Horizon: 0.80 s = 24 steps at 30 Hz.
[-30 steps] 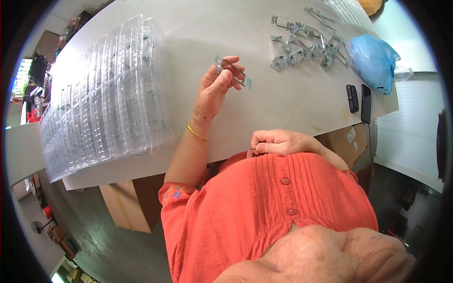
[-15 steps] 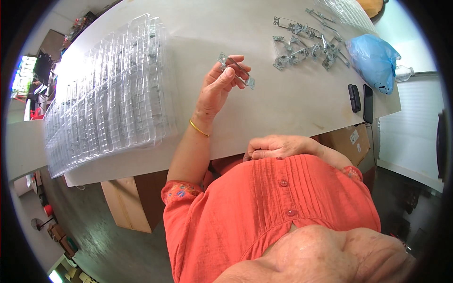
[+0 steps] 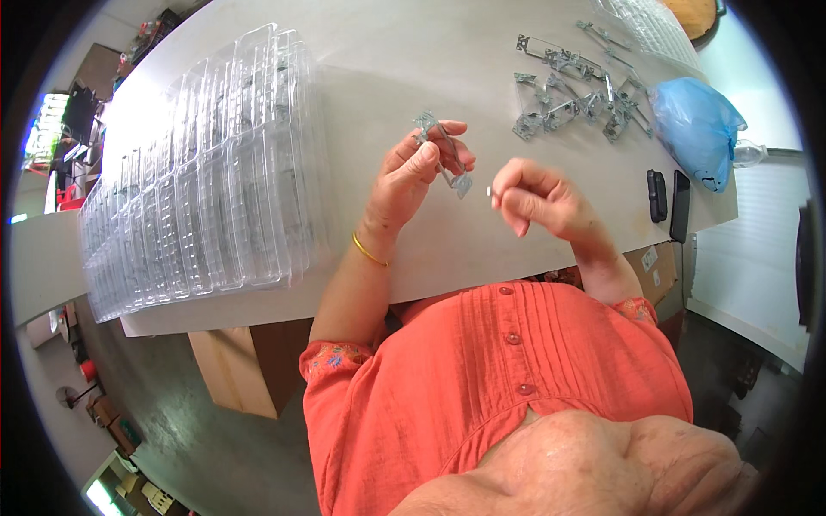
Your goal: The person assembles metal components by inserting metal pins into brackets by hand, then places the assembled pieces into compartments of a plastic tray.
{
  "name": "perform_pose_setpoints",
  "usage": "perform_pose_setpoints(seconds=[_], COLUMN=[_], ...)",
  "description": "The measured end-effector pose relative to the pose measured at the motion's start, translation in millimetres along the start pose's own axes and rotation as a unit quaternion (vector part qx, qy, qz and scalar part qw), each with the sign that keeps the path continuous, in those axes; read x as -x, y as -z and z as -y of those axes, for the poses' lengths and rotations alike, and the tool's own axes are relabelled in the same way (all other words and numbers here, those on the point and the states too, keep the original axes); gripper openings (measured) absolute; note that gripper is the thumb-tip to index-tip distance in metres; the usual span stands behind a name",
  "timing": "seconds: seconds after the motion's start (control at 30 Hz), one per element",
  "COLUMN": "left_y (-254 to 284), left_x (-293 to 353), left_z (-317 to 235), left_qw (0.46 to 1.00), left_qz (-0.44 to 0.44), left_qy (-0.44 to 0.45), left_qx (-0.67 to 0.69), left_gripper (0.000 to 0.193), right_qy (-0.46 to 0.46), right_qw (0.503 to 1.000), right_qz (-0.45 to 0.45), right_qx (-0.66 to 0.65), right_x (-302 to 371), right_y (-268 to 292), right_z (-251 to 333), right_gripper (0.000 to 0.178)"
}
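Note:
My left hand [image 3: 404, 182] is raised over the table, with thumb and fingers closed on a silvery metal bracket [image 3: 461, 184], a narrow frame with flat plates at both ends. To the right of it, my right hand [image 3: 544, 205] is pinched, and a small pale tip [image 3: 490, 192] sticks out from its fingertips toward the bracket without touching it. The rest of that small thing is hidden in the fingers. More metal brackets [image 3: 564, 110] like the held one lie in a loose heap on the table beyond my right hand.
Stacked clear plastic trays [image 3: 206, 189] cover the left of the white table [image 3: 370, 95]. At the right are a blue plastic bag [image 3: 695, 129], a clear bottle [image 3: 750, 155], a black case [image 3: 656, 196] and a phone [image 3: 680, 206]. A cardboard box [image 3: 237, 370] stands below the table edge.
My right hand has risen from the table's near edge toward the bracket, a small thing in its pinch. My left hand, still gripping the bracket, has shifted slightly right and nearer.

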State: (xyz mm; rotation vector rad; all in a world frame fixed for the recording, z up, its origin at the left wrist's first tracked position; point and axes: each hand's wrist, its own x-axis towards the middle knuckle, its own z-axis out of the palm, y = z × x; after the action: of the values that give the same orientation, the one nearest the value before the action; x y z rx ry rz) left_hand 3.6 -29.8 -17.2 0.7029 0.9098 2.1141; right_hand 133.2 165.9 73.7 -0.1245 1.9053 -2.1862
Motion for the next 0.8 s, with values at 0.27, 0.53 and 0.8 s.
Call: perform_pose_setpoints(seconds=[0.27, 0.53, 0.8], left_y=[-9.5, -13.0, -12.2], left_x=[0.3, 2.5, 3.1], left_z=[-4.3, -7.1, -4.9], left_qw=[0.999, 0.997, 0.994], left_qz=[-0.032, -0.042, -0.076], left_qy=[0.016, 0.044, 0.063], left_qx=[0.013, 0.042, 0.036], left_gripper=[0.05, 0.046, 0.043], right_qy=[0.032, 0.057, 0.076], right_qw=[0.985, 0.96, 0.961], right_qz=[-0.158, -0.18, -0.183], right_qx=[0.063, 0.207, 0.191], right_x=[-40.3, -56.1, -57.7], right_y=[3.2, 3.2, 0.6], right_z=[-0.2, -3.9, -15.1], right_gripper=[0.012, 0.007, 0.006])
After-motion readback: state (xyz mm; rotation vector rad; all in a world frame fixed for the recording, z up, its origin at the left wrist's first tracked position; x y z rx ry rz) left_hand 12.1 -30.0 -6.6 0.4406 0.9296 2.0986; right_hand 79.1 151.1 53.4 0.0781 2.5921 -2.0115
